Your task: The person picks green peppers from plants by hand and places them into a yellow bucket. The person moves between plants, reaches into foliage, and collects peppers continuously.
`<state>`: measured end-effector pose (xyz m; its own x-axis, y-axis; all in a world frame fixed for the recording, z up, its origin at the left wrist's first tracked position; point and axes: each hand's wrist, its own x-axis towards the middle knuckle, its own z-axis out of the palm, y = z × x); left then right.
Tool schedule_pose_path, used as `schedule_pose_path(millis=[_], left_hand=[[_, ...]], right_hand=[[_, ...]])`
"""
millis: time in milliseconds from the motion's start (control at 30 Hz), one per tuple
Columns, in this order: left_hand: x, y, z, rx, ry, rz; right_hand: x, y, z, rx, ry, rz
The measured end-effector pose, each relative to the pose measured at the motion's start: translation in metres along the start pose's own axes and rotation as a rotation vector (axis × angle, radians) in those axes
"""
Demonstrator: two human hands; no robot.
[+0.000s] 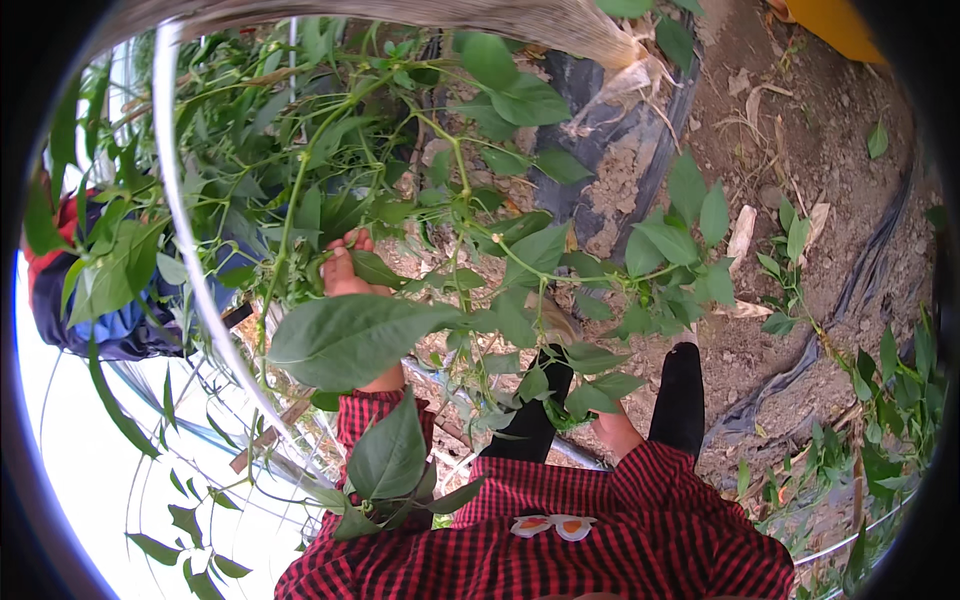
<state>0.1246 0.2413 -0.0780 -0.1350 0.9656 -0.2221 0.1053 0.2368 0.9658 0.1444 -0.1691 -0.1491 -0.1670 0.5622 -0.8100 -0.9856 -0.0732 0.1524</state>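
Note:
My left hand (pixel 349 270) reaches up among the leaves of a pepper plant (pixel 465 180), its fingers curled by a green pepper (pixel 304 279); leaves cover part of the hand, and whether it grips the pepper is unclear. Low in front of my body, my right hand (pixel 616 430) is beside green peppers (pixel 566 420), with its fingers hidden behind leaves. A large leaf (pixel 364 341) hangs across my left forearm. Both arms wear red and black checked sleeves.
A white cord or pole (pixel 169 150) curves down the left side. Another person (pixel 112 285) is at the far left behind foliage. Black plastic mulch film (pixel 645 180) lies on the soil. Something yellow (pixel 836 26) is at the upper right, and more plants (pixel 892 420) grow at the right.

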Motion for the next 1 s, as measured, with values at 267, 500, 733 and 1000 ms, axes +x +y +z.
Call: schedule_pose_path(millis=[267, 500, 733, 1000], left_hand=[[-0.036, -0.034, -0.060, 0.092, 0.029, -0.156], [-0.192, 0.008, -0.028, 0.428, -0.344, -0.321], [-0.296, 0.045, -0.037, 0.396, -0.906, -0.592], [-0.317, 0.091, -0.042, 0.928, -1.090, 0.091]], right_hand=[[-0.011, -0.024, -0.003, 0.007, -0.034, -0.083], [-0.057, -0.113, 0.036, -0.277, -0.111, -0.097], [-0.105, -0.117, 0.110, -0.156, -0.269, -0.032], [-0.157, -0.144, 0.183, -0.656, -0.239, 0.022]])
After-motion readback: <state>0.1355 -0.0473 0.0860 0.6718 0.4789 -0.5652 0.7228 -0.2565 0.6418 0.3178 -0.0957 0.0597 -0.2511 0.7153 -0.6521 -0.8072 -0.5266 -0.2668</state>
